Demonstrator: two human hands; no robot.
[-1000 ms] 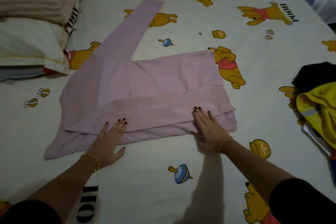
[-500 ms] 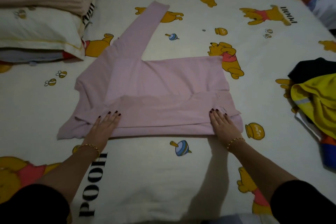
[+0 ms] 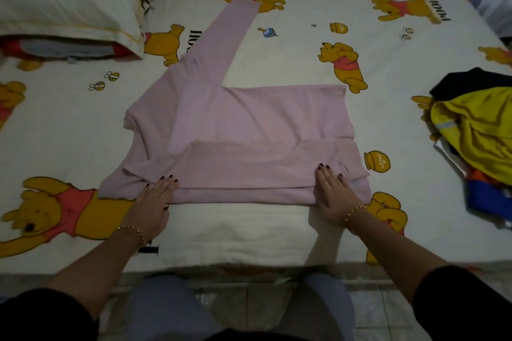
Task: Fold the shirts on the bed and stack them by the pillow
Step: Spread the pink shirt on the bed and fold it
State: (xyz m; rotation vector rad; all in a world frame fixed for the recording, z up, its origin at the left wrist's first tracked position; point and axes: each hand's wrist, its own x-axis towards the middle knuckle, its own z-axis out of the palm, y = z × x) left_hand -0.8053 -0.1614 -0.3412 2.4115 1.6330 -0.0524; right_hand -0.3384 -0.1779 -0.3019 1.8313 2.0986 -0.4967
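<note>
**Head view: near fold pressed down, far sleeve left to do**

Head camera shows the pink shirt (image 3: pixel 249 124) spread across the middle of the bed (image 3: pixel 249 232), its near side turned up over the body in a long flap. Both hands lie flat with straight fingers, grasping nothing. The left hand (image 3: pixel 155 202) presses the lower left end of the fold and the right hand (image 3: pixel 332 196) presses the lower right end.

Over the last second the cloth has hardly altered. The hands have stayed on that near edge, settling a little closer to the crease, while the view has drawn back so the mattress edge and the person's legs now show at the bottom of the frame. That reads as the first side fold being finished and smoothed.

One sleeve (image 3: pixel 224 36) still reaches toward the top centre, so it likely gets folded in next. The pillow (image 3: pixel 69 11) sits upper left, well apart from the shirt, and a heap of unfolded clothes (image 3: pixel 476 130) waits at the right edge.
</note>
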